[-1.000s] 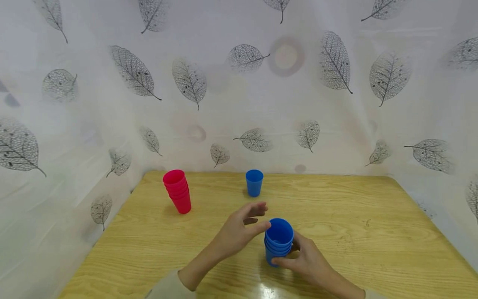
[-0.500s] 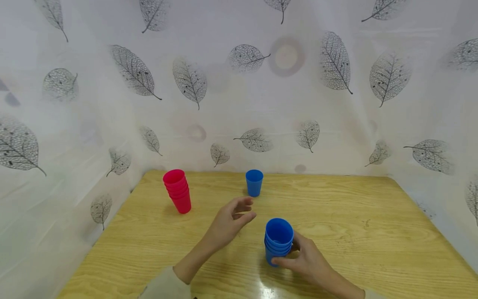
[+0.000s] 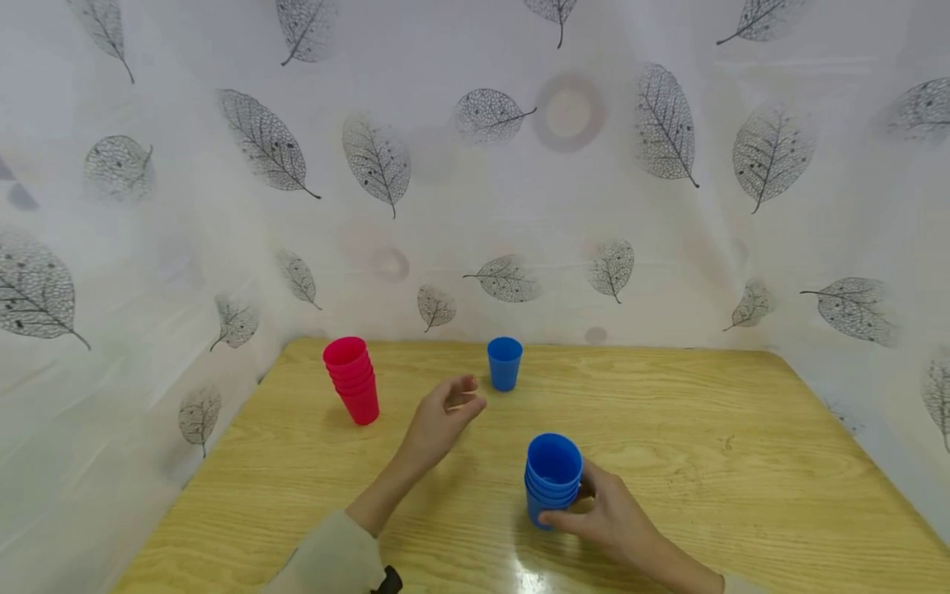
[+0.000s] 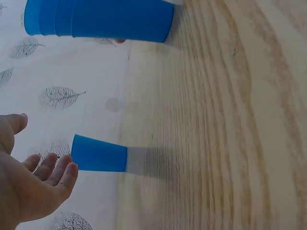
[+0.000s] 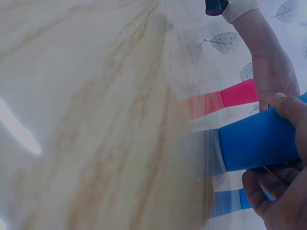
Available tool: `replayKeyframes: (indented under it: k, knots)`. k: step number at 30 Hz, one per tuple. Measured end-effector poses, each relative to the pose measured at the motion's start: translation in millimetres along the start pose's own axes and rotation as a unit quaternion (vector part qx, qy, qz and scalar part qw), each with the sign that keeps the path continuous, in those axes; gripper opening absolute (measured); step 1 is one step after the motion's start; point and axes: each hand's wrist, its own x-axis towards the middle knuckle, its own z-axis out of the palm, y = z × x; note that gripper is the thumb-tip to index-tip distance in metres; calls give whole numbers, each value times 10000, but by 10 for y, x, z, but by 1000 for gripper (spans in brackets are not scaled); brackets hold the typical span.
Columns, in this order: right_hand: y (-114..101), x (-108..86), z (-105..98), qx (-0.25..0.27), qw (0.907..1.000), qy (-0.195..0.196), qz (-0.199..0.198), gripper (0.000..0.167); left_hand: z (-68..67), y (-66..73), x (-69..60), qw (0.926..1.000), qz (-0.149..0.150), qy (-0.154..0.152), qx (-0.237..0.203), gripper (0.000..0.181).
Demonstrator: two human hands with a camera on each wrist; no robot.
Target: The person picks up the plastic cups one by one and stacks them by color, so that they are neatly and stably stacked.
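Observation:
Near the front of the table, a stack of nested blue cups (image 3: 552, 481) stands upright. My right hand (image 3: 604, 516) grips it low down from the right, thumb on the near side. Farther back, a single blue cup (image 3: 505, 365) stands on its own, mouth up. My left hand (image 3: 438, 418) hovers just in front and to the left of that cup, apart from it, fingers loosely bent and holding nothing. The left wrist view shows the lone blue cup (image 4: 100, 153) beyond the left fingertips. In the right wrist view, the right fingers wrap the stack (image 5: 261, 139).
A stack of nested red cups (image 3: 355, 381) stands at the back left of the wooden table (image 3: 705, 429). A pale curtain with leaf prints (image 3: 475, 190) hangs behind the table and along its sides. A dark band (image 3: 389, 581) shows by the left sleeve.
My left hand has left the rim of the blue stack and moved forward and to the left, near the single blue cup. My right hand and the stack have stayed put.

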Motion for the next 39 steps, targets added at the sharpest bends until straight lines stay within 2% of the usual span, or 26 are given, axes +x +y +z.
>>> replayKeyframes:
  k: [8, 22, 31, 35, 39]
  knots:
    - [-2, -5, 2, 12, 10000, 1, -16, 66, -18, -129, 179, 9995, -91, 228, 174, 49]
    - [9, -4, 6, 37, 10000, -2, -48, 67, 40, -335, 493, 9958, -617, 636, 236, 62]
    - [6, -4, -3, 36, 10000, -8, -23, 67, 141, -418, 662, 9938, -929, 600, 126, 70]
    - [7, -5, -6, 24, 10000, -10, -30, 67, 186, -438, 726, 9946, -944, 422, 128, 72]
    - [14, -4, -4, 41, 10000, -18, -37, 67, 227, -431, 769, 9949, -917, 379, 190, 74]
